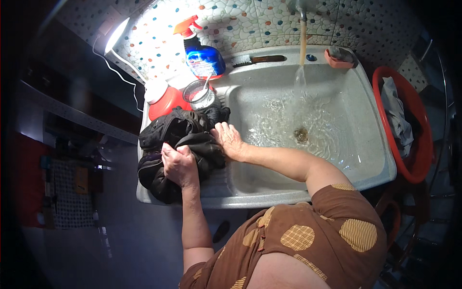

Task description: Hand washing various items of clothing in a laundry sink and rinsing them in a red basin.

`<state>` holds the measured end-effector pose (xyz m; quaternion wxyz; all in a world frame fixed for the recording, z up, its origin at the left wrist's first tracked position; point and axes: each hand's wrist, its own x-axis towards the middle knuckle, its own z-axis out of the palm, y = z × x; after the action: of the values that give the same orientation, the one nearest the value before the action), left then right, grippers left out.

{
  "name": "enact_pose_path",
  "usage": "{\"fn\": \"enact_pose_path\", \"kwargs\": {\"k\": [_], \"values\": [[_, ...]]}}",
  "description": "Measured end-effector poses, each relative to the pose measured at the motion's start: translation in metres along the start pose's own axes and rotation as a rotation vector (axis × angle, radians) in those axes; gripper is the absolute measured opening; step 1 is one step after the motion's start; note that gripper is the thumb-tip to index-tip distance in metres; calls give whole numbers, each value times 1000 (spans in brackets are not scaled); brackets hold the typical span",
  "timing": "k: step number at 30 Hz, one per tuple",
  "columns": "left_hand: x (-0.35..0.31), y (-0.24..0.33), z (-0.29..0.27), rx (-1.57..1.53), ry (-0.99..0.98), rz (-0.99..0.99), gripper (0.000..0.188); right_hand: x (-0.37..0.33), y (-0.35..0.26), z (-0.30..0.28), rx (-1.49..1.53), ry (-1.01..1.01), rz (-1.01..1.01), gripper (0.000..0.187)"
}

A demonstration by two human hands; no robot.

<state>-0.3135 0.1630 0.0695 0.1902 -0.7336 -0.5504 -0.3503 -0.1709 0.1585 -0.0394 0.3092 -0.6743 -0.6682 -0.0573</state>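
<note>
A dark, wet-looking black bag [198, 147] with seams and zip-like edges lies bunched on the ribbed drainboard, left of the basin. My left hand [180, 164] is closed in a fist on its near side, gripping a fold of the cloth. Against the bag's right side, my right hand [229, 140] is bent over the fabric, its fingertips partly hidden. Just behind the bag stand a glass jar [199, 95] of white powder with a spoon in it and a red bottle [168, 103] with a white cap.
Water runs from the tap [301, 14] into the grey sink [269, 180]. Along its back ledge are a blue spray bottle [204, 59], a wooden-handled brush [260, 59] and a pink soap dish [338, 59]. A red tub [380, 91] with pale cloth stands at right; a lit lamp [117, 35] at left.
</note>
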Motion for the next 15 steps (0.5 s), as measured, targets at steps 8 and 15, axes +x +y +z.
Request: {"fn": "enact_pose_path", "kwargs": {"k": [8,15], "values": [[1,-1,15,92,58,33,27,-8,39,-6,170,-106,-191,41],[-1,-3,19,144,158,21,24,-9,71,-54,575,-308,-90,111]]}}
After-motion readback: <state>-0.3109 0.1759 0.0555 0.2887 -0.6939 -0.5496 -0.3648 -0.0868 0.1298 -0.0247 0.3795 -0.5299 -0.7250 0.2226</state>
